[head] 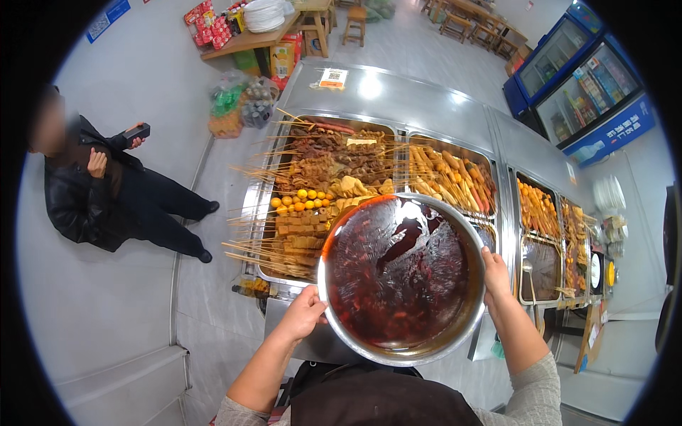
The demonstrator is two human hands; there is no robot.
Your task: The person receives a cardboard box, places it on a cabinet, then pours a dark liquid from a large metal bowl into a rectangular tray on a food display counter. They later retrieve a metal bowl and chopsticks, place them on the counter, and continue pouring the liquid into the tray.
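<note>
Both of my hands hold a large round metal basin (402, 358) by its sides, in front of my body. My left hand (305, 313) grips the left rim, and my right hand (496, 277) grips the right rim. Dark red, oily liquid (397, 271) fills much of the basin, with reddish bits under the surface. Beyond it, partly hidden by the basin, is a steel counter (415, 88) with sunken trays. The left tray holds skewered meat (319, 154), small yellow eggs (301, 201) and brown tofu-like blocks (301, 226). Skewered sausages (447, 175) fill another tray.
A person (106, 181) stands at the left, holding a dark device (137, 134). Farther right are more skewer trays (538, 207) and a ladle (528, 271). Stacked plates (265, 15) sit on a wooden table (256, 41). Bagged bottles (258, 104) are beside the counter; drinks fridges (583, 90) stand at far right.
</note>
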